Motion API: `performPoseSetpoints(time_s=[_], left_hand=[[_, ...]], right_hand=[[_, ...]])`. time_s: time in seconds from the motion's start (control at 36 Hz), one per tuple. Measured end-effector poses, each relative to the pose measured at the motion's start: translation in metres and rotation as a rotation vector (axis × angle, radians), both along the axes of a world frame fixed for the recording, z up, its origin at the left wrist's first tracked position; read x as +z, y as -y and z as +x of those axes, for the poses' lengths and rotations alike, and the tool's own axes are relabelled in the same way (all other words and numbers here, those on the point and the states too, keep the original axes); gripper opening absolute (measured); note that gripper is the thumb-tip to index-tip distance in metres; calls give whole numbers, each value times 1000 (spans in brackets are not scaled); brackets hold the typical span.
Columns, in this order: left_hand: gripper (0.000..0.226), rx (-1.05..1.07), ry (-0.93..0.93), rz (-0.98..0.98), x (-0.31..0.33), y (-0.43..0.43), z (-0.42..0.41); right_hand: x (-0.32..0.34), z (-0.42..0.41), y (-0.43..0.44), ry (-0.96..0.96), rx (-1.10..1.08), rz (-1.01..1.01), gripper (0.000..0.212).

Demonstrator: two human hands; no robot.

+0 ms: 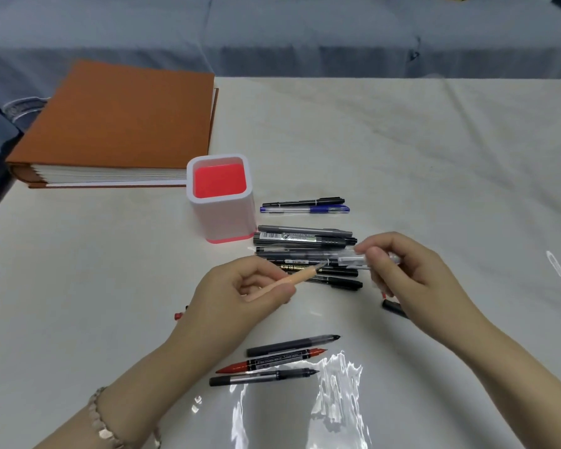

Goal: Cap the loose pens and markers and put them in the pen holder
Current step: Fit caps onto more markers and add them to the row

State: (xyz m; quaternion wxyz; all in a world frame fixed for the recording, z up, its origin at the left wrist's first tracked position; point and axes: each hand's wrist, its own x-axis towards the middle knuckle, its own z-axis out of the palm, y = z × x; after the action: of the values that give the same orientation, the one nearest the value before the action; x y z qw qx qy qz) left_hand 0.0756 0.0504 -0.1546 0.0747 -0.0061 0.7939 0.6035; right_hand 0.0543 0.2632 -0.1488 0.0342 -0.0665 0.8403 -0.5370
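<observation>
Even, bright overhead light, white glare streaks on table (434, 150) nearest the viewer, soft shadows, motion-blurred right hand (399, 270), bowed wide-angle edges

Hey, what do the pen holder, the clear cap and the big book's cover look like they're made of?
Pen holder: likely moulded plastic, smooth white walls, glossy red inside. Clear cap: hard transparent plastic by its see-through look, though blurred. Book cover: seems cloth or textured paper, matte orange-brown, no shine.
</observation>
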Motion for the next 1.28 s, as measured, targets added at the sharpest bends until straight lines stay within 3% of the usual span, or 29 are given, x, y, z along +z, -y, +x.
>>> performPoseSetpoints(time_s=[0.44,0.75,1.03,1.17,1.28], left_hand=[[9,-23,-36,-70,7,2,4],[9,-89,-55,-147,14,-12,5],[12,-121,60,46,23,-19,-10],[9,-195,254,247,31,-20,-12],[23,-210,198,78,21,-15,-12]], right_hand=[[5,3,0,25,35,-122,20],[2,13,15,8,231,0,16],[3,18,18,-133,185,-38,18],[9,12,14,-199,249,-58,17],[3,6,14,-168,272,60,14]])
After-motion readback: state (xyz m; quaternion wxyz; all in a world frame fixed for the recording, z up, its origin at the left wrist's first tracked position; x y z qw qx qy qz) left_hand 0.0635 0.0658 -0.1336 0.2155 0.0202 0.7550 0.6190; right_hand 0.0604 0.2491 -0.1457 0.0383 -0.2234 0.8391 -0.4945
